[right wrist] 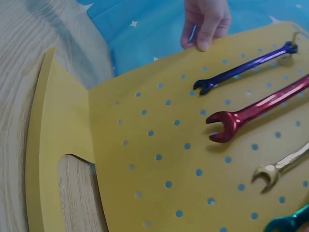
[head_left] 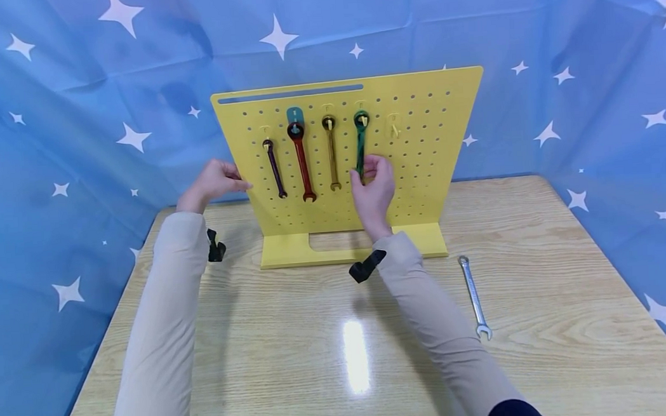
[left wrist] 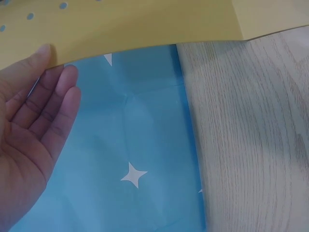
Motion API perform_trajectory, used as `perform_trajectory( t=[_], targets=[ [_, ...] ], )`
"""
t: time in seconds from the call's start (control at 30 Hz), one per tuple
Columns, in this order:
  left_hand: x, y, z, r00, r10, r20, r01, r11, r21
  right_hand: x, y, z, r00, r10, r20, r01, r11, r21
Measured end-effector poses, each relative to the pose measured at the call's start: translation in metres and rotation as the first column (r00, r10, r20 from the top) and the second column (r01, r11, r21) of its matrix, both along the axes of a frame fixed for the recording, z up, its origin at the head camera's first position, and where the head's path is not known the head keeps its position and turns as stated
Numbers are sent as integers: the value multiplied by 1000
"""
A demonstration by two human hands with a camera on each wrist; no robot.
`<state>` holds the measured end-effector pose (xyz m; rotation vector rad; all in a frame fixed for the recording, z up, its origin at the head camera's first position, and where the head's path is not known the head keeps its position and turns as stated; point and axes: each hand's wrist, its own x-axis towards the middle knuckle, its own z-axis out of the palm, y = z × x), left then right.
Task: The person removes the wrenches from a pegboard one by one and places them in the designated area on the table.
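Green glossy metal combination wrench [head_left: 360, 141], just above and right of the centre of the head view, hangs by its ring end on a small yellow hook [head_left: 364, 121] of the upright yellow perforated board [head_left: 412, 197]. Its lower shank is pinched between the thumb and fingers of the right hand [head_left: 376, 189], while the left hand [head_left: 212, 182], left of centre, grips the board's side edge, thumb in front and fingers behind. By its look, the wrench should be rigid, fairly light yet dense, hard to damage, and a little slippery on its polished finish. The shank near the forked end seems a sound place to hold, since it leaves the ring clear around the hook; a higher pinch would probably steady the ring better. The board looks thin and tall, so it could tip or flex under a sideways pull, and the left hand's hold likely helps brace it.
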<state>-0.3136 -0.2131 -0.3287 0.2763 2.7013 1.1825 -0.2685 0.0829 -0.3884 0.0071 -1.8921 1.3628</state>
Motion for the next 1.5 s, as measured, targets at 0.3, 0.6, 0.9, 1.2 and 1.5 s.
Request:
perform_trajectory(
  t=[0.3,0.6,0.9,1.2,1.5],
  targets=[
    [2,2,3,1000,-3,6,3,1000,0,0,-7,2,990,-125,65,121,990,66],
    [3,1,4,1000,-2,17,2,1000,8,3,-5,3,990,-122,75,116,990,82],
    [3,1,3,1000,3,8,-3,1000,-11,11,-1,4,992,-114,50,108,989,104],
    [3,0,1,1000,5,18,-5,1000,-3,19,1,5,994,-96,52,90,989,120],
    [2,0,1,1000,0,6,0,1000,-14,27,6,9,996,-32,80,23,993,114]
  ],
)
